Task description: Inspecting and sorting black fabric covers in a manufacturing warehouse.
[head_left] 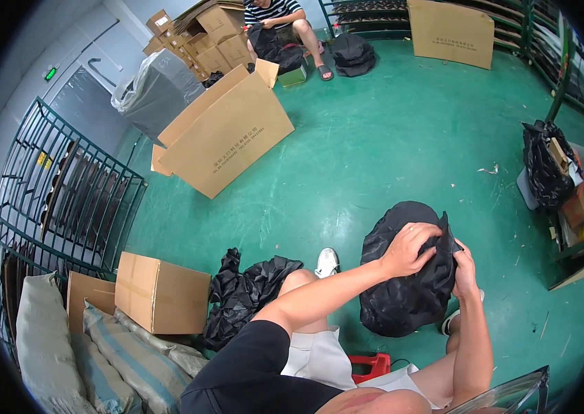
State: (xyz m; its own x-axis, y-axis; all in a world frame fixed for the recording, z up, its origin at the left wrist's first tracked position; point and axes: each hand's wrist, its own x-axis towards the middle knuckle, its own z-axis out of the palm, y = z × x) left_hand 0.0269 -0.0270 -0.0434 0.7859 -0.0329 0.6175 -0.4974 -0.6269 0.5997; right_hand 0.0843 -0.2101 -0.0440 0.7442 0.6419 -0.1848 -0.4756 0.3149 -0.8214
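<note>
A large, rounded piece of black fabric (402,297) bulges in front of my knees, with a raised flap along its upper right edge. I cannot tell whether it is a bag or a cover. My left hand (409,250) lies over its top, fingers bent and closed on the cloth near the flap. At the right edge, my right hand (465,270) grips the same fabric, its thumb side toward the flap; part of its fingers is hidden behind the cloth. Crumpled black sheeting (250,293) lies on the floor left of my knee.
A large carton (230,145) stands tilted ahead left, beside a grey plastic-wrapped bundle (161,90). Another person (275,17) sits at the far side handling black fabric, near a round black bundle (353,54). Left are a green rack (64,179), a box (168,297) and woven sacks (126,345).
</note>
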